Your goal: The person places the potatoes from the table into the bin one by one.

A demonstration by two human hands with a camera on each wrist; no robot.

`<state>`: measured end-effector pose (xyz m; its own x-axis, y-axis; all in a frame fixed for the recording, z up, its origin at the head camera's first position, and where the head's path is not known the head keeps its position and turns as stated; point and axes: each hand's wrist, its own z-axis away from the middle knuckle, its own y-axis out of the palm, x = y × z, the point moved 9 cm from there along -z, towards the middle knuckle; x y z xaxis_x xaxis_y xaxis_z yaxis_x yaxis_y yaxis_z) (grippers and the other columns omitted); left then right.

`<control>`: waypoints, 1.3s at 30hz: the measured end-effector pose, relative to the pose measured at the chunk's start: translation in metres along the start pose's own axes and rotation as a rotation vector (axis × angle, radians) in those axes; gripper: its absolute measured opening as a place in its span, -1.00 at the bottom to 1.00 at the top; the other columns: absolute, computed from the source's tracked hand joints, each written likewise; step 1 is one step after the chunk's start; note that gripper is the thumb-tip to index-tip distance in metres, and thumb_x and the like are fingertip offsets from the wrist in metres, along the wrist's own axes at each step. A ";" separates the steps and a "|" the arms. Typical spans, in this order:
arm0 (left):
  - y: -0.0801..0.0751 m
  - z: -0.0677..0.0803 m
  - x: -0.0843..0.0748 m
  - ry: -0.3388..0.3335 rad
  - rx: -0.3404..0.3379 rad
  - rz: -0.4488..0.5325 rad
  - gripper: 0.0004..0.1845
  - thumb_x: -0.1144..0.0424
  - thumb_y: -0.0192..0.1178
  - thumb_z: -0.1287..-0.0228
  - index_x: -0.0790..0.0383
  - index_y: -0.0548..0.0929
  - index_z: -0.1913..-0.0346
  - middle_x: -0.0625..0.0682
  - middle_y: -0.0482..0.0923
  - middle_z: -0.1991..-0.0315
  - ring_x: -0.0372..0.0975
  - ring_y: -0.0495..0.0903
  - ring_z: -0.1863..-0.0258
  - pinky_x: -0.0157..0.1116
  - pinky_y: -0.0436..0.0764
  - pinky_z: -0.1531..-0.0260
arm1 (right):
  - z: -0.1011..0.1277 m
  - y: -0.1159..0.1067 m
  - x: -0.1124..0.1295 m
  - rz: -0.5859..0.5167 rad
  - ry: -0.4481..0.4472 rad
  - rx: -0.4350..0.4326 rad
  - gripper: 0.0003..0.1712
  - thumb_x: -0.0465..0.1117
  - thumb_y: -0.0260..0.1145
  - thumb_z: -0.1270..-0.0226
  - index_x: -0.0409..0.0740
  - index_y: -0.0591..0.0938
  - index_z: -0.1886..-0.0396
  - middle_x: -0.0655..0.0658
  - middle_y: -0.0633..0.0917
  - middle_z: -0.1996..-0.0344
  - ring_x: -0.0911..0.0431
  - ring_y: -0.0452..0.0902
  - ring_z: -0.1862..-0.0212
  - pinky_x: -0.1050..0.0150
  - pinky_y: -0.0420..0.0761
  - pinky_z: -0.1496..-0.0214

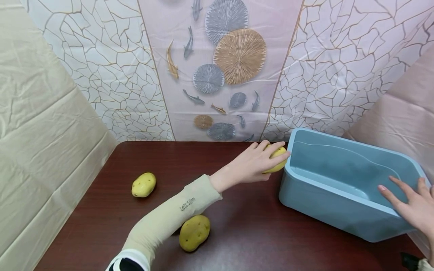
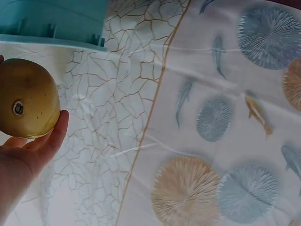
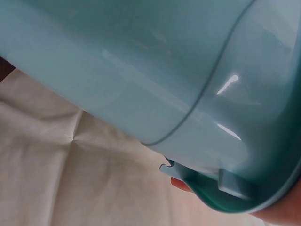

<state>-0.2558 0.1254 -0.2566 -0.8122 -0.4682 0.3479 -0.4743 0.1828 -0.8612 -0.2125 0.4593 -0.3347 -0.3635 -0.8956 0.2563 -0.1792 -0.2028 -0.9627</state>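
We list: tub (image 1: 339, 205), smooth glossy blue plastic; table (image 1: 257, 233), dark polished wood grain; potatoes (image 1: 194, 232), matt, speckled yellow skin; backdrop sheet (image 1: 112, 75), creased, slightly shiny printed cloth; sleeve (image 1: 169, 216), matt knit fabric

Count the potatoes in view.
3: one potato gripped in the left hand by the blue tub, two on the table: far-left potato, near potato.

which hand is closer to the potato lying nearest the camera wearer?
Left. The left hand grips another potato at the blue tub's far-left corner; its sleeve passes right beside the near potato. The right hand rests on the tub's right rim, farther away.
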 end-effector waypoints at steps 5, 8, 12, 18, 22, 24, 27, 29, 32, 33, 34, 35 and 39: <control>-0.007 -0.007 -0.006 0.018 -0.028 -0.016 -0.37 0.07 0.08 -0.08 -0.03 0.24 -0.28 0.05 0.24 -0.25 -0.14 0.38 0.00 -0.28 0.46 0.20 | 0.000 0.000 0.000 0.002 -0.003 0.002 0.06 0.43 -0.40 -0.19 -0.40 -0.10 -0.30 -0.60 -0.45 -0.20 -0.50 -0.56 -0.23 -0.38 -0.23 -0.19; -0.010 -0.012 -0.009 0.024 -0.028 -0.024 -0.37 0.07 0.07 -0.09 -0.03 0.23 -0.29 0.06 0.23 -0.27 -0.13 0.37 -0.02 -0.29 0.47 0.20 | 0.000 0.000 -0.001 0.005 -0.004 0.003 0.06 0.44 -0.39 -0.18 -0.40 -0.10 -0.30 -0.60 -0.45 -0.20 -0.50 -0.57 -0.23 -0.38 -0.23 -0.19; -0.013 -0.019 -0.013 0.030 -0.022 -0.020 -0.37 0.06 0.06 -0.11 -0.02 0.21 -0.30 0.05 0.20 -0.29 -0.13 0.36 -0.05 -0.29 0.46 0.20 | -0.002 0.002 -0.004 0.012 -0.003 0.007 0.08 0.45 -0.38 -0.16 -0.40 -0.09 -0.30 -0.60 -0.45 -0.20 -0.50 -0.58 -0.23 -0.37 -0.24 -0.20; -0.017 -0.029 -0.016 0.027 0.002 0.005 -0.34 0.04 0.08 -0.12 -0.02 0.18 -0.32 0.04 0.16 -0.31 -0.13 0.33 -0.09 -0.30 0.43 0.16 | -0.006 0.005 -0.008 0.021 -0.005 0.012 0.09 0.46 -0.37 -0.15 -0.40 -0.09 -0.30 -0.61 -0.45 -0.19 -0.48 -0.62 -0.24 -0.37 -0.27 -0.20; -0.014 -0.035 -0.018 0.026 0.039 0.016 -0.32 0.01 0.08 -0.13 -0.03 0.14 -0.33 0.04 0.12 -0.33 -0.14 0.31 -0.10 -0.31 0.42 0.15 | -0.007 0.005 -0.009 0.022 -0.009 0.011 0.08 0.46 -0.37 -0.16 -0.40 -0.09 -0.31 -0.61 -0.45 -0.19 -0.47 -0.63 -0.23 -0.37 -0.28 -0.20; -0.013 -0.038 -0.019 0.029 0.045 0.017 -0.33 0.01 0.06 -0.14 -0.04 0.13 -0.34 0.03 0.11 -0.33 -0.14 0.32 -0.09 -0.31 0.42 0.15 | -0.007 0.005 -0.009 0.021 -0.006 0.015 0.08 0.46 -0.37 -0.16 -0.39 -0.10 -0.31 -0.61 -0.46 -0.19 -0.48 -0.63 -0.23 -0.37 -0.27 -0.20; -0.012 -0.042 -0.021 0.030 0.044 0.017 -0.34 0.01 0.05 -0.16 -0.03 0.13 -0.34 0.03 0.12 -0.33 -0.14 0.32 -0.09 -0.31 0.41 0.13 | -0.007 0.004 -0.009 0.017 -0.008 0.015 0.08 0.45 -0.36 -0.16 -0.40 -0.11 -0.31 -0.61 -0.46 -0.19 -0.48 -0.63 -0.23 -0.37 -0.27 -0.19; -0.012 -0.045 -0.022 0.031 0.040 0.014 -0.34 0.01 0.04 -0.17 -0.03 0.13 -0.34 0.03 0.12 -0.33 -0.14 0.32 -0.10 -0.30 0.42 0.13 | -0.006 0.004 -0.008 0.013 -0.013 0.012 0.07 0.44 -0.36 -0.17 -0.40 -0.10 -0.31 -0.62 -0.45 -0.19 -0.47 -0.64 -0.23 -0.37 -0.28 -0.20; -0.010 -0.047 -0.024 0.030 0.037 0.012 -0.35 0.01 0.03 -0.17 -0.04 0.14 -0.33 0.03 0.13 -0.33 -0.14 0.32 -0.11 -0.30 0.42 0.14 | -0.005 0.003 -0.007 0.013 -0.025 0.008 0.06 0.43 -0.35 -0.18 -0.40 -0.10 -0.31 -0.63 -0.44 -0.19 -0.46 -0.65 -0.23 -0.36 -0.29 -0.20; -0.009 -0.048 -0.024 0.029 0.037 0.009 -0.36 0.01 0.03 -0.18 -0.04 0.14 -0.33 0.03 0.13 -0.33 -0.14 0.32 -0.10 -0.30 0.43 0.14 | -0.005 0.003 -0.006 0.014 -0.028 0.007 0.05 0.43 -0.35 -0.19 -0.40 -0.10 -0.31 -0.63 -0.44 -0.19 -0.46 -0.65 -0.24 -0.36 -0.30 -0.20; -0.009 -0.049 -0.025 0.028 0.034 0.007 -0.35 0.01 0.03 -0.17 -0.04 0.14 -0.34 0.03 0.13 -0.33 -0.14 0.32 -0.10 -0.30 0.43 0.14 | -0.005 0.002 -0.006 0.015 -0.030 0.006 0.05 0.42 -0.35 -0.19 -0.40 -0.10 -0.31 -0.64 -0.44 -0.19 -0.46 -0.65 -0.24 -0.35 -0.30 -0.20; -0.009 -0.050 -0.025 0.027 0.032 0.005 -0.35 0.01 0.03 -0.17 -0.05 0.14 -0.34 0.03 0.14 -0.32 -0.14 0.32 -0.10 -0.30 0.43 0.13 | -0.004 0.002 -0.006 0.017 -0.031 0.005 0.05 0.42 -0.35 -0.19 -0.39 -0.10 -0.31 -0.64 -0.43 -0.19 -0.46 -0.65 -0.24 -0.35 -0.30 -0.20; -0.006 -0.053 -0.025 0.017 0.043 0.005 -0.34 0.00 0.03 -0.17 -0.05 0.12 -0.34 0.02 0.13 -0.33 -0.14 0.32 -0.12 -0.30 0.42 0.11 | -0.003 0.002 -0.005 0.020 -0.032 0.003 0.05 0.43 -0.35 -0.19 -0.38 -0.11 -0.31 -0.64 -0.43 -0.19 -0.45 -0.65 -0.24 -0.35 -0.30 -0.21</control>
<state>-0.2506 0.1818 -0.2405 -0.8203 -0.4526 0.3497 -0.4557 0.1476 -0.8778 -0.2136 0.4643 -0.3374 -0.3376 -0.9117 0.2340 -0.1695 -0.1856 -0.9679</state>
